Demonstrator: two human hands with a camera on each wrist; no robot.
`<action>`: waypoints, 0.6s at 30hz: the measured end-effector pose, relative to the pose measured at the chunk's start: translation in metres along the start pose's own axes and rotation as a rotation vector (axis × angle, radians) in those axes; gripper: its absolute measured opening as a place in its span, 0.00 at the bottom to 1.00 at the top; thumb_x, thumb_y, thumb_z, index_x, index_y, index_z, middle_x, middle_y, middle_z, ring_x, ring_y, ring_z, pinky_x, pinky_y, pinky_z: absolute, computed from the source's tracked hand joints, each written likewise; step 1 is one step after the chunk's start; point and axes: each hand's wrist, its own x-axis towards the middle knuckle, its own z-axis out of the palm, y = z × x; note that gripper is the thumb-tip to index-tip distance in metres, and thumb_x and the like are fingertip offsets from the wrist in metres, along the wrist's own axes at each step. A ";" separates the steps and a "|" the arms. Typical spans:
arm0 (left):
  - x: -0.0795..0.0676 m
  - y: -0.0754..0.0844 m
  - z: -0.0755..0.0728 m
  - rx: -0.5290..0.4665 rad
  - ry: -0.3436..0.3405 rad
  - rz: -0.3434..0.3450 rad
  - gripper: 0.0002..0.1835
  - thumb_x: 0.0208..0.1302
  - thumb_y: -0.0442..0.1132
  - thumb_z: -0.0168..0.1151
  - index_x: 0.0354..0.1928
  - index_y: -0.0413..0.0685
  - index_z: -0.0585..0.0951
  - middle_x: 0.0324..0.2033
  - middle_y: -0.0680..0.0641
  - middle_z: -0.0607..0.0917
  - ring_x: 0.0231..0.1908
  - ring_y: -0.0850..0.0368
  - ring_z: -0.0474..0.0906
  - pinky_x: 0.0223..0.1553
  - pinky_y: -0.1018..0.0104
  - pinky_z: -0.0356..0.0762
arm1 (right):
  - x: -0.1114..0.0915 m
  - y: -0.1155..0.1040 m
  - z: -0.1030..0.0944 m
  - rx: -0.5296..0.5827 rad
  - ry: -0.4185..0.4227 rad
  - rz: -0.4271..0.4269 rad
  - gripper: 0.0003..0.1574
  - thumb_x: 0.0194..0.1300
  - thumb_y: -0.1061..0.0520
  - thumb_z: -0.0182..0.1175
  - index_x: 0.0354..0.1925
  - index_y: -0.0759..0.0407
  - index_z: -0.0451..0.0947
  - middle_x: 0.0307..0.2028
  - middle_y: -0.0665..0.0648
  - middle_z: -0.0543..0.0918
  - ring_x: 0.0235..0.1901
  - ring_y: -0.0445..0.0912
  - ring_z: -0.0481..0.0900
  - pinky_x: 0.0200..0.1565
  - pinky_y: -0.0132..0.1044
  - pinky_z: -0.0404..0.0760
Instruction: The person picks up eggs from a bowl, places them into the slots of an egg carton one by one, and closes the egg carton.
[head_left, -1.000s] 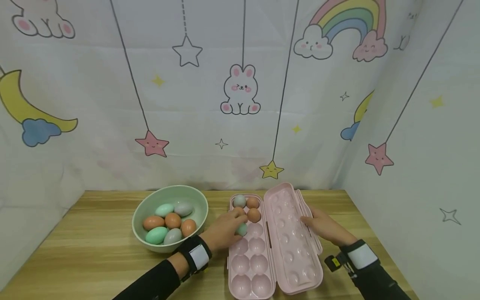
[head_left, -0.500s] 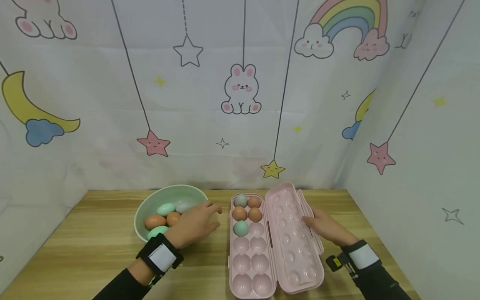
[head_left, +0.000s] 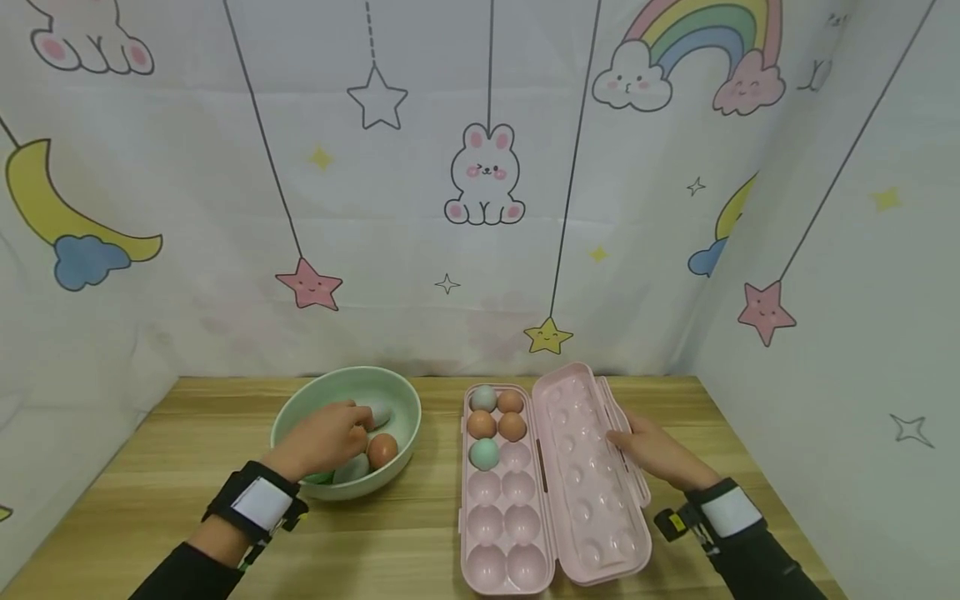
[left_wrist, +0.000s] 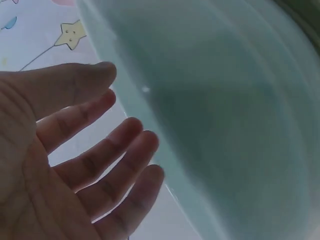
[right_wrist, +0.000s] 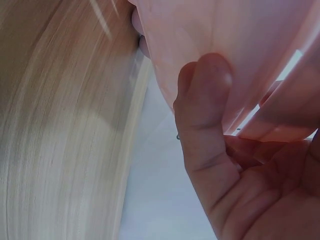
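**Five eggs [head_left: 482,424] in the carton [head_left: 486,568], left hand [head_left: 318,442] down in the bowl [head_left: 375,384]**

So the bowl's left of the carton and my left hand is dipped into it, fingers loose and a bit bent, nothing in them that I can see. Over on the carton's right, my right hand [head_left: 662,456] is pinching the edge of its open lid [head_left: 592,508]. In the bowl there's a grey egg [head_left: 382,417] right by my fingertips and a brown egg [head_left: 382,451] nearby.

My tip: pick one egg, pinch it lightly from the sides, don't bump its neighbours, hold the lid steady.

What's different from half a second ago: my left fingers were out past the bowl's carton-side rim, now they're inside. The mint egg [head_left: 484,454] hasn't left the carton's third row from the far end.
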 end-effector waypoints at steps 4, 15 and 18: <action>-0.003 -0.010 -0.001 0.010 -0.030 0.041 0.04 0.58 0.34 0.61 0.36 0.45 0.80 0.30 0.51 0.78 0.28 0.59 0.69 0.32 0.62 0.70 | 0.000 -0.001 0.000 -0.006 0.004 0.000 0.35 0.73 0.60 0.42 0.72 0.73 0.48 0.62 0.73 0.66 0.53 0.57 0.74 0.48 0.47 0.76; -0.009 -0.023 -0.001 0.064 -0.157 -0.066 0.13 0.44 0.23 0.57 0.32 0.46 0.80 0.28 0.49 0.74 0.28 0.54 0.65 0.34 0.60 0.65 | 0.000 -0.002 0.000 -0.011 0.016 0.010 0.35 0.73 0.60 0.42 0.72 0.72 0.49 0.62 0.72 0.67 0.54 0.58 0.74 0.49 0.48 0.76; -0.010 -0.027 0.002 0.082 -0.163 -0.100 0.13 0.42 0.23 0.58 0.31 0.45 0.80 0.28 0.49 0.74 0.28 0.53 0.66 0.32 0.60 0.66 | -0.001 -0.002 0.000 -0.017 0.010 0.006 0.35 0.73 0.59 0.42 0.72 0.73 0.49 0.63 0.73 0.66 0.55 0.58 0.74 0.49 0.49 0.75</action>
